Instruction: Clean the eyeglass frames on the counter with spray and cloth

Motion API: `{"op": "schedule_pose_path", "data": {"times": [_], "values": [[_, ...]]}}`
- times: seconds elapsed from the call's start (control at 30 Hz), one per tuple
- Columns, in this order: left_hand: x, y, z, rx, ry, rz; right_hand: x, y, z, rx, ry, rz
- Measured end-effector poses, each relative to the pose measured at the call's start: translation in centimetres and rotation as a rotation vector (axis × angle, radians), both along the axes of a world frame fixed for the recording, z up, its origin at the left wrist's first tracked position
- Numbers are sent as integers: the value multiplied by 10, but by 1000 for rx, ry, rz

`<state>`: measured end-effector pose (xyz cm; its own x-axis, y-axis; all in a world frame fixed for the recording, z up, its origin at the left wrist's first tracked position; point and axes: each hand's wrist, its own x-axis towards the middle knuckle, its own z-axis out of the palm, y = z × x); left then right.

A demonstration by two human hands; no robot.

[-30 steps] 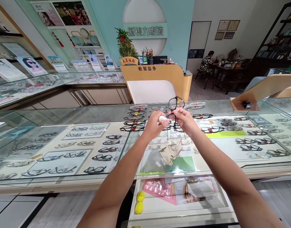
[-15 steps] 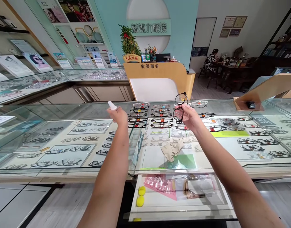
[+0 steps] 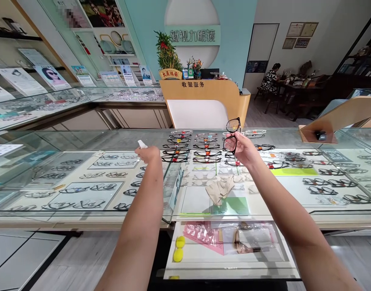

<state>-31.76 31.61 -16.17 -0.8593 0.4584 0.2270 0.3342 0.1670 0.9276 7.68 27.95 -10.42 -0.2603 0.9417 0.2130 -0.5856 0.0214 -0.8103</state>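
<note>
Wall sign (image 3: 193, 36) reads 新视力眼镜; wooden counter (image 3: 193, 84) 收银服务; plant pot (image 3: 169, 74) perhaps 大展鸿图

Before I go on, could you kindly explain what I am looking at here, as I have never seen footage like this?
There is no machine: a person wears a camera on the head, and it looks forward and down, so the two bare arms that reach in from the bottom are the person's own. The place is an eyewear shop. The left hand holds a small white bottle over the glass counter. The right hand holds up black glasses. A beige cloth lies on the glass in front, and rows of frames lie inside the case beneath. Below, an open drawer holds two yellow balls and some packets. Far behind, another person sits at a table.
</note>
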Motion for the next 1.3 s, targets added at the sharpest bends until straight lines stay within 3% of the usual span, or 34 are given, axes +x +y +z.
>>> {"op": "schedule_pose_path", "data": {"times": [0.07,0.13,0.27,0.37,0.43,0.53,0.57,0.63,0.73,0.83,0.97,1.03,1.17,1.3], "values": [[10,-4,6,-32,-32,145,0,0,0,9,1,1],[27,-11,17,14,101,224,2,1,2,16,3,8],[79,-31,45,245,494,114,6,6,5,19,12,-8],[125,-45,59,327,649,-250,10,10,6,15,35,-29],[155,-56,62,253,679,-642,12,11,7,16,54,-33],[193,-77,58,-84,691,-1254,14,12,8,28,45,-35],[203,-85,55,-203,732,-1392,14,12,9,30,33,-35],[217,-100,48,-368,824,-1523,13,11,9,33,19,-31],[226,-112,39,-483,924,-1501,12,9,10,39,27,-23],[220,-107,38,-526,882,-1527,11,8,11,33,39,-18],[202,-90,46,-422,480,-1691,12,5,14,22,45,-13],[194,-83,51,-304,256,-1692,12,5,15,26,49,-14],[185,-75,57,-51,-178,-1513,12,3,16,14,46,-17],[183,-71,57,59,-527,-1307,11,-1,15,17,28,13]]}}
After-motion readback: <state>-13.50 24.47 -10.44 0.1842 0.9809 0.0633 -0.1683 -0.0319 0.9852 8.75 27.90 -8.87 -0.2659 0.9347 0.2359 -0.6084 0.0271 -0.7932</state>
